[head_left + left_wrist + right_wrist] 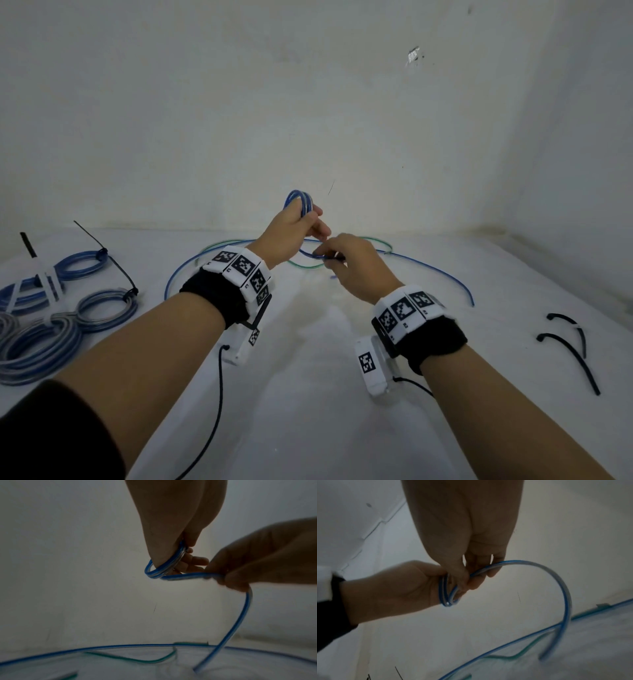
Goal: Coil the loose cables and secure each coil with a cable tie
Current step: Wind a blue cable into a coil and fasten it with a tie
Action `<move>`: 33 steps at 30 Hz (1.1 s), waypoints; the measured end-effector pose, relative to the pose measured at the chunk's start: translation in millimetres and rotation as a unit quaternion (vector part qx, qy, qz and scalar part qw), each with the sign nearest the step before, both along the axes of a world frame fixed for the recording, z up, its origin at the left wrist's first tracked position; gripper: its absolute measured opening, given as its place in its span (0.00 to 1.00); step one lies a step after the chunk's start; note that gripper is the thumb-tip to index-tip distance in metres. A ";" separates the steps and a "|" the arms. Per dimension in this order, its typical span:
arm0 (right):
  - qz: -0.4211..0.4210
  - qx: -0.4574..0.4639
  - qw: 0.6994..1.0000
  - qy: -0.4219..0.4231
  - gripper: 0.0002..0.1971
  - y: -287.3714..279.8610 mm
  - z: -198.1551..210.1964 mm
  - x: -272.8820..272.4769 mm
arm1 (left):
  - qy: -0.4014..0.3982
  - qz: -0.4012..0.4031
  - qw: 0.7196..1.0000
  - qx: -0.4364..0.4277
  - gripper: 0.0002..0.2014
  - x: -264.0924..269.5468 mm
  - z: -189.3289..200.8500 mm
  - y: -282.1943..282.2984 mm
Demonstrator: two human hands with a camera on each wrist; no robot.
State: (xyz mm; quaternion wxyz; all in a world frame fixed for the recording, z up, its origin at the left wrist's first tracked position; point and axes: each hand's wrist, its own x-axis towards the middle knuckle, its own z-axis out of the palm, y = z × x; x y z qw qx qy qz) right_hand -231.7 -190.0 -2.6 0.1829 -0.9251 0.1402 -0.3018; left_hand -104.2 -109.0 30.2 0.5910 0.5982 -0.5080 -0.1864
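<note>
- A small coil of a few turns of blue cable (301,202) is held up above the middle of the bench (308,377), toward its far edge, in the left hand (294,233); its fingers (426,582) are curled through and round the loops.
- The running length of the same cable is pinched between thumb and fingers (236,582) of the right hand (356,267), just beside the coil; from there it arcs down to the bench top.
- The rest of the blue cable lies in wide loose curves across the far half of the bench, crossed by a green cable (301,265) not yet coiled.
- The cable is judged light, thin and springy: it keeps a smooth arc instead of drooping, so turns are likely to spring open if the grip is slackened. The sheath looks glossy and probably slips.
- The best hold is judged to be across all the turns at one spot, with the free run guided close to the coil.
- Two black cable ties (572,346) lie near the right edge of the bench.
- Finished tied coils (68,308) are gathered at the left edge.
- No brand or readable writing is visible; only square black-and-white markers on the wrist bands (246,267) are seen.
</note>
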 end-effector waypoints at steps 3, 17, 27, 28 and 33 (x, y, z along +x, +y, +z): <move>0.035 0.044 0.994 -0.098 0.07 0.0 12.8 -5.0 | -0.058 -0.013 0.996 0.060 0.08 2.8 -7.0 1.4; -0.005 0.227 0.948 -0.224 0.05 -27.0 11.2 -8.9 | 0.168 -0.191 0.961 0.109 0.17 -0.4 6.8 15.0; 0.009 0.304 0.941 -0.146 0.12 -17.8 -4.9 -8.1 | 0.336 -0.231 0.913 -0.017 0.17 -0.6 13.8 8.1; 0.015 0.308 0.941 -0.142 0.11 -16.9 -6.3 -7.8 | 0.345 -0.227 0.910 -0.025 0.17 -0.5 13.1 7.2; 0.101 0.322 0.936 -0.103 0.19 -13.7 -14.1 -9.2 | 0.388 -0.167 0.902 -0.084 0.18 4.0 9.9 4.4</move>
